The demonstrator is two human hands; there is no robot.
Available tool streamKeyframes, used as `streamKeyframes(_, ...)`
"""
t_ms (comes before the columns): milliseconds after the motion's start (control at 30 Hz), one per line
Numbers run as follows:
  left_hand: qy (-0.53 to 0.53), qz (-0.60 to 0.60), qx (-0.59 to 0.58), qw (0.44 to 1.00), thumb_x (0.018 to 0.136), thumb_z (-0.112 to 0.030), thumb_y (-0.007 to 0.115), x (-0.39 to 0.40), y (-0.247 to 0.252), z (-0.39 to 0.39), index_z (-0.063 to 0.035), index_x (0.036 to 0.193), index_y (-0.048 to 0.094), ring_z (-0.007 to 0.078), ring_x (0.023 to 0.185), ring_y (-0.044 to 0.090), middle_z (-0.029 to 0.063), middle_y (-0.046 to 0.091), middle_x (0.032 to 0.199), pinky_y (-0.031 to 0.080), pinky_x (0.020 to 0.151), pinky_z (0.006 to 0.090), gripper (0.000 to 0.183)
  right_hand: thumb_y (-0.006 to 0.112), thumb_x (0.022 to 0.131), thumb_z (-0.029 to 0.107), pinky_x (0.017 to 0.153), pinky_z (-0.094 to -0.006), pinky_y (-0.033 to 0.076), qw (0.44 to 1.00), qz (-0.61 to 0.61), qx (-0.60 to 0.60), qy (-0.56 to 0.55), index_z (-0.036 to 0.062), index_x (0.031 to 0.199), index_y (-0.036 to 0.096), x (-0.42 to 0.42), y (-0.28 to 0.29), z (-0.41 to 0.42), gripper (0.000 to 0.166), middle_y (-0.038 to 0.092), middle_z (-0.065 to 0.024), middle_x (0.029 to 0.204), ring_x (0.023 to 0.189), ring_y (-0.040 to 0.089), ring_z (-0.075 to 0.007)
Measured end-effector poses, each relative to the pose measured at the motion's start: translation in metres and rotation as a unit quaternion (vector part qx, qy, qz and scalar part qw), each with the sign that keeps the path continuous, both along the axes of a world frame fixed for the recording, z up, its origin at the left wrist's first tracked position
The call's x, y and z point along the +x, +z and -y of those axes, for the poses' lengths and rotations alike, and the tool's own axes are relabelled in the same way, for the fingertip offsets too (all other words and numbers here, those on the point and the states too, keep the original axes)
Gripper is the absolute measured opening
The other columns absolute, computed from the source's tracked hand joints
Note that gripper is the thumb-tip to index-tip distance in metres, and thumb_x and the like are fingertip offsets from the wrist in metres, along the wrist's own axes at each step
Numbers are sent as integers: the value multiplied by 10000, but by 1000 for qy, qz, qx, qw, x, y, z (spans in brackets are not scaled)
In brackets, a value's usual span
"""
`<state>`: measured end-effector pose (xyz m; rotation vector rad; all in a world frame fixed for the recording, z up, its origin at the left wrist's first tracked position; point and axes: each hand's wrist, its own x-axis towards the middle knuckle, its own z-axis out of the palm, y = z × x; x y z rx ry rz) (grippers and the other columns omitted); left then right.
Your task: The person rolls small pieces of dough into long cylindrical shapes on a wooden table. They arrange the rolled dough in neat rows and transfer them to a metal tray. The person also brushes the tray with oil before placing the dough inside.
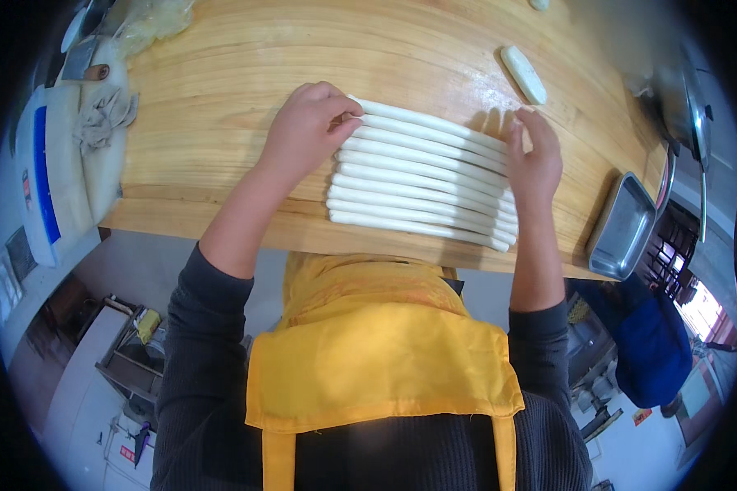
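Several long white dough ropes (421, 178) lie side by side on the wooden worktop (233, 80), in a block just in front of me. My left hand (316, 129) is at the far left corner of the block. Its thumb and index finger touch the left ends of the farthest ropes; whether they pinch one is unclear. At the right ends, my right hand (537, 156) has its thumb and index finger apart, with nothing seen between them. It hides some rope ends. Beyond it lies a short, thick dough piece (524, 75).
A rectangular metal pan (621, 227) sits at the worktop's right edge. A crumpled cloth (101, 116), a wooden-handled blade (80, 61) and a plastic bag (156, 24) are at the left. A lidded pot (682, 98) stands far right. Another dough piece (538, 4) shows at the top.
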<state>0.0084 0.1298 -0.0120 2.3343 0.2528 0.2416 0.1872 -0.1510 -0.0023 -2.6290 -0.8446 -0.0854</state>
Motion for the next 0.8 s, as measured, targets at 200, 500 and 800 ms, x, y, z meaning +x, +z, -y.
streamKeyframes(200,-13,-28,38,999,861,-191,606,10,-2,11,-34,833,666,359,910,582,144,637,915,487,810,459,171,671,880,50,886,-371,517,996,-16,82,42,38,995,693,-46,7,10,118,698,-138,1023,1021,662,-301)
streamKeyframes(500,-63,-59,108,990,868,-152,644,22,6,7,-63,854,710,299,893,592,76,648,893,507,792,408,112,691,854,18,798,-337,534,991,-32,115,56,28,980,687,-60,10,10,126,695,-133,975,876,671,-278)
streamKeyframes(800,15,-43,-3,999,894,-137,654,16,-6,10,-41,907,700,274,838,607,79,653,897,506,757,372,107,705,811,-8,824,-370,532,990,-34,104,87,18,957,680,-75,6,11,150,694,-130,982,935,663,-307)
